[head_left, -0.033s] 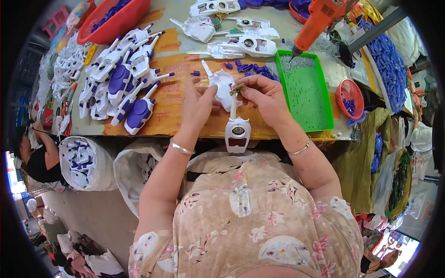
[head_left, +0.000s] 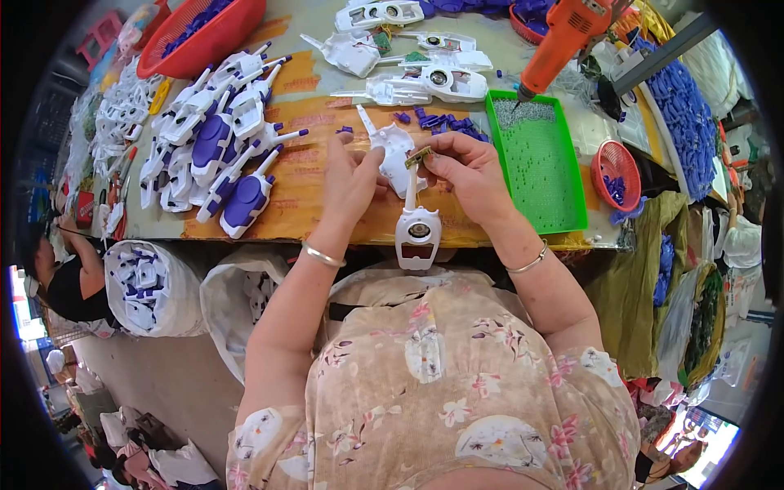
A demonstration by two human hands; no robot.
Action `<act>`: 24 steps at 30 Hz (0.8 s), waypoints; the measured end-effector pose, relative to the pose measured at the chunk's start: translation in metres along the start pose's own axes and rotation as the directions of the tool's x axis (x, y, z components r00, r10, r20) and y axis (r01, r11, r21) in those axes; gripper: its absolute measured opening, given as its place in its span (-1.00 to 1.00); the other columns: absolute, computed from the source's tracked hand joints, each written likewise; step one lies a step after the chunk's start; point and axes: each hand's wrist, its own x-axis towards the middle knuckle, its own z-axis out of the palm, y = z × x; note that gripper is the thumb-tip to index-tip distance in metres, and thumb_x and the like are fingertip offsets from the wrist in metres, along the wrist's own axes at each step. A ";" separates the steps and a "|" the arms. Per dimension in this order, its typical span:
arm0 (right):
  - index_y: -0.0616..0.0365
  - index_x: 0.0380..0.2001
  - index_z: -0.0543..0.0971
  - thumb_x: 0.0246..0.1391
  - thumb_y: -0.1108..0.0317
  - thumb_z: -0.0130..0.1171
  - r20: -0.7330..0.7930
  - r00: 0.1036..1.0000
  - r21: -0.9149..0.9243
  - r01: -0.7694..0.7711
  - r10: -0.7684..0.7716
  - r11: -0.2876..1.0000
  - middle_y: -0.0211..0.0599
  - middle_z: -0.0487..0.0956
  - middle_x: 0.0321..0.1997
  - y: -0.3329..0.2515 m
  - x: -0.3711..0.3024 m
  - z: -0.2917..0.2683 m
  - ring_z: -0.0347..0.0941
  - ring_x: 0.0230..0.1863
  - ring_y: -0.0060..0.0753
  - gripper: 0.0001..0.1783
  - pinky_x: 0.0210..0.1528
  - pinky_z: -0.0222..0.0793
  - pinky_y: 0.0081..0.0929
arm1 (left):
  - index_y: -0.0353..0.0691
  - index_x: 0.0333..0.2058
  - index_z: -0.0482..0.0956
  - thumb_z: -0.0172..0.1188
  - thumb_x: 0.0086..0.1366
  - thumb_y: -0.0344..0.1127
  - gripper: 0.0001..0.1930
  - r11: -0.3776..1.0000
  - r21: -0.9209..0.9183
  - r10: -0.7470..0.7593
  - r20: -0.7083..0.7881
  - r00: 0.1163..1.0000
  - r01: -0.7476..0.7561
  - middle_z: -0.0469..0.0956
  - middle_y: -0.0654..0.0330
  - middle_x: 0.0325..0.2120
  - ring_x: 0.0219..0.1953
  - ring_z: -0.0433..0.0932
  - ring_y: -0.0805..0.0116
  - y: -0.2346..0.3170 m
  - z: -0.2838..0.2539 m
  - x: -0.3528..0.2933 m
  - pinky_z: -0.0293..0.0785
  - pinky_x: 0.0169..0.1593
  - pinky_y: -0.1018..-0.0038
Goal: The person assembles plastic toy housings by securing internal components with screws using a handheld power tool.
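Observation:
Between thumb and fingers, my right hand (head_left: 469, 175) pinches a small green circuit board (head_left: 418, 156). Thin wires run down from the board toward a white toy housing (head_left: 419, 233) with a round speaker, lying at the table's front edge, its narrow stem pointing away from me. Just beyond it lies an open white shell half (head_left: 392, 151) with its inside up. My left hand (head_left: 349, 181) is at the shell's left edge, fingers apart and thumb against or very near the rim; some of its fingertips are partly hidden.
Finished-looking white and purple toys (head_left: 216, 147) are piled at left. Small purple parts (head_left: 449, 122) lie beyond my hands, with more white housings (head_left: 425, 84) farther back. A green tray (head_left: 539, 188) of screws stands at right, under an orange power driver (head_left: 563, 45). A red basket (head_left: 612, 173) sits beside it.

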 end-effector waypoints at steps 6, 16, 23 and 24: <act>0.24 -0.25 0.57 0.07 0.54 0.11 0.034 0.999 0.011 0.014 -0.014 1.000 -0.41 0.58 -0.41 0.003 0.005 -0.007 0.43 -0.45 -0.69 -0.84 -0.45 0.34 -0.70 | -0.48 -0.19 0.46 0.28 -0.01 -0.18 -0.50 0.696 0.649 0.315 0.110 0.943 -0.308 0.55 -0.04 -0.43 -0.38 0.56 0.02 -0.006 0.008 0.032 0.47 -0.25 0.25; 0.21 -0.24 0.54 0.08 0.47 0.15 -0.113 0.994 -0.099 0.003 -0.015 0.995 -0.45 0.56 -0.45 -0.006 0.006 -0.006 0.38 -0.51 -0.75 -0.85 -0.51 0.28 -0.77 | -0.35 -0.36 0.53 0.21 0.08 -0.40 -0.84 0.980 0.060 0.170 0.246 0.954 -0.190 0.55 0.23 -0.45 -0.42 0.48 0.53 -0.006 0.015 0.026 0.41 -0.36 0.56; 0.27 -0.31 0.55 0.05 0.49 0.19 -0.014 0.902 -0.383 0.394 -0.431 0.836 -0.43 0.57 -0.47 -0.040 -0.007 0.010 0.42 -0.48 -0.72 -0.88 -0.44 0.36 -0.74 | -0.29 -0.29 0.40 0.03 0.28 -0.36 -0.89 0.850 0.062 0.505 0.183 0.844 -0.522 0.41 0.34 -0.50 -0.44 0.31 0.62 0.043 0.013 -0.008 0.27 -0.39 0.59; 0.26 -0.34 0.57 0.05 0.50 0.20 0.068 0.897 -0.510 0.407 -0.436 0.758 -0.45 0.56 -0.47 -0.049 -0.010 0.009 0.43 -0.46 -0.71 -0.91 -0.41 0.36 -0.75 | -0.28 -0.31 0.40 0.03 0.29 -0.36 -0.89 0.801 0.137 0.554 0.199 0.809 -0.583 0.40 0.34 -0.51 -0.44 0.30 0.62 0.048 0.009 -0.009 0.27 -0.38 0.60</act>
